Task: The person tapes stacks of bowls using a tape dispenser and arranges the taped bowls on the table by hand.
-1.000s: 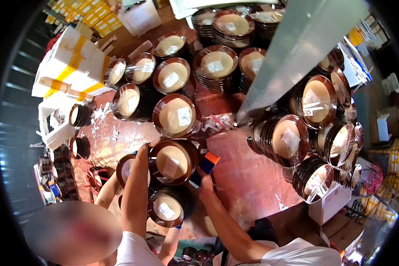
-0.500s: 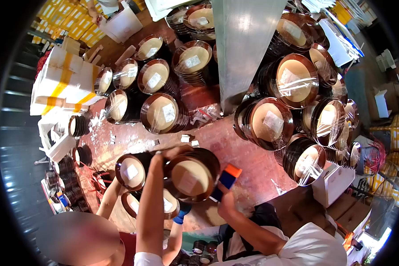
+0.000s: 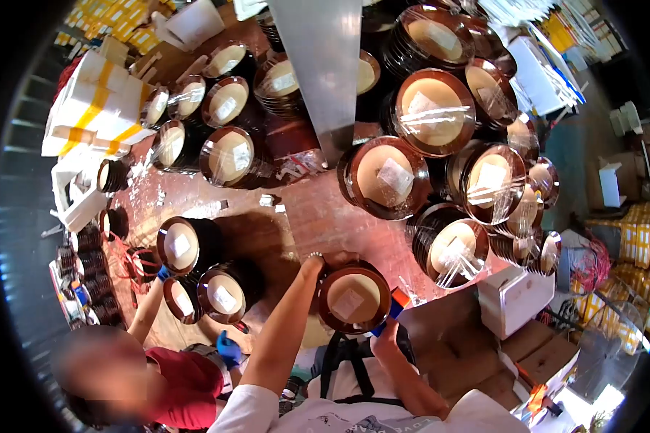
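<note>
A stack of brown-rimmed plates [image 3: 354, 299] with cream centres and a white paper label on top is held in front of my body. My left hand [image 3: 336, 261] grips its far rim, the fingers partly hidden behind the stack. At the right side, my right hand [image 3: 386, 335] is closed around a blue-and-orange block [image 3: 399, 309], which lies against the stack's edge. The block's exact kind does not show. Left of me stand more plate stacks, including a tall one [image 3: 178, 245] and a nearer one [image 3: 224, 297].
A co-worker in a red shirt [image 3: 188, 386] is at the left, one blue-gloved hand [image 3: 229, 350] low and the other by the stacks. Film-wrapped plate stacks [image 3: 392, 178] crowd the right. A metal post [image 3: 321, 79] rises from the reddish table [image 3: 310, 224]. White foam boxes [image 3: 87, 108] stand far left.
The plate stack has moved right and closer to my body, away from the other stacks, with both my hands following. The co-worker's gloved hand has drawn back from the stacks. The view has shifted.
</note>
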{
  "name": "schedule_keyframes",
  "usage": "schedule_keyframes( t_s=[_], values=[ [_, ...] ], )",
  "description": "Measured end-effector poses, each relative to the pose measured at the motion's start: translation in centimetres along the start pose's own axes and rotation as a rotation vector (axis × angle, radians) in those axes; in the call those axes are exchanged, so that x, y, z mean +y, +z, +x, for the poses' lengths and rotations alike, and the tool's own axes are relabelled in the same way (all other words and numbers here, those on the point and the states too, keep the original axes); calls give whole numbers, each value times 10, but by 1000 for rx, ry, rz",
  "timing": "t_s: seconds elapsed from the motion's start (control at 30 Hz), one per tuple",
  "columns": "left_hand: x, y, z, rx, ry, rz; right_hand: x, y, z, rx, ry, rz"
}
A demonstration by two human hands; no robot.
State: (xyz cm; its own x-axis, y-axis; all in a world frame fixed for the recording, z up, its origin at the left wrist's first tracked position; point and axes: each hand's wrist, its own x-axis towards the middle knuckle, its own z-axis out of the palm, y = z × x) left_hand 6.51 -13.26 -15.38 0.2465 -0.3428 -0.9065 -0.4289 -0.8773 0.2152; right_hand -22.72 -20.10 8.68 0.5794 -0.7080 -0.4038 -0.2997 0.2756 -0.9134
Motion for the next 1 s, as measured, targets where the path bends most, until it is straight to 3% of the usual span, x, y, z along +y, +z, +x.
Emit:
schedule_keyframes(
  t_s=[0.1,0.2,0.27,0.3,0.33,0.4,0.43,0.5,0.53,0.57,0.6,0.63,0.67,0.7,0.73,0.77,0.8,0.83,0.87,0.93,1.0],
  values=[
    [15,3,1,10,-28,-19,42,2,35,347,539,820],
    [21,7,4,1,-36,-36,37,-11,38,222,584,804],
    [27,3,5,-1,-31,-53,35,-10,37,294,635,848],
    [32,-4,1,1,-29,-64,75,-13,32,172,262,396],
    [34,-6,3,-3,-23,-76,58,-8,39,151,247,393],
    [35,-9,13,-10,-4,-109,18,-5,44,308,678,781],
    [31,-13,26,-19,13,-140,43,-10,37,132,296,462],
    [14,-24,86,-36,59,-251,31,-14,32,26,202,465],
    [20,-66,35,163,16,-458,22,-18,30,-58,129,471],
    [23,-108,-8,419,-19,-818,13,-25,25,-94,-238,-72],
    [29,-147,-45,641,13,-1171,40,-32,45,-118,153,263],
    [35,-183,-75,768,95,-1511,29,-33,42,-119,75,182],
    [2,-205,-42,552,302,-1973,18,-31,38,-117,-6,104],
    [10,-230,-65,402,397,-2441,17,-31,41,-108,-187,-65],
    [4,-248,-86,256,444,-2720,28,-39,37,-93,-367,-230],
    [-5,-253,-79,334,625,-2731,80,-55,43,1,-614,-363],
    [-16,-254,-59,414,812,-2726,61,-43,43,-72,-8,413],
    [-37,-251,-26,325,1032,-2632,57,-44,39,-1,-258,-72],
    [-16,-258,-67,587,825,-2636,57,-51,32,82,-497,-561],
    [-20,-260,-81,712,753,-2398,50,-57,35,-6,-495,-534],
    [-37,-260,-92,611,1003,-2402,47,-51,40,-31,-451,-488]
  ],
)
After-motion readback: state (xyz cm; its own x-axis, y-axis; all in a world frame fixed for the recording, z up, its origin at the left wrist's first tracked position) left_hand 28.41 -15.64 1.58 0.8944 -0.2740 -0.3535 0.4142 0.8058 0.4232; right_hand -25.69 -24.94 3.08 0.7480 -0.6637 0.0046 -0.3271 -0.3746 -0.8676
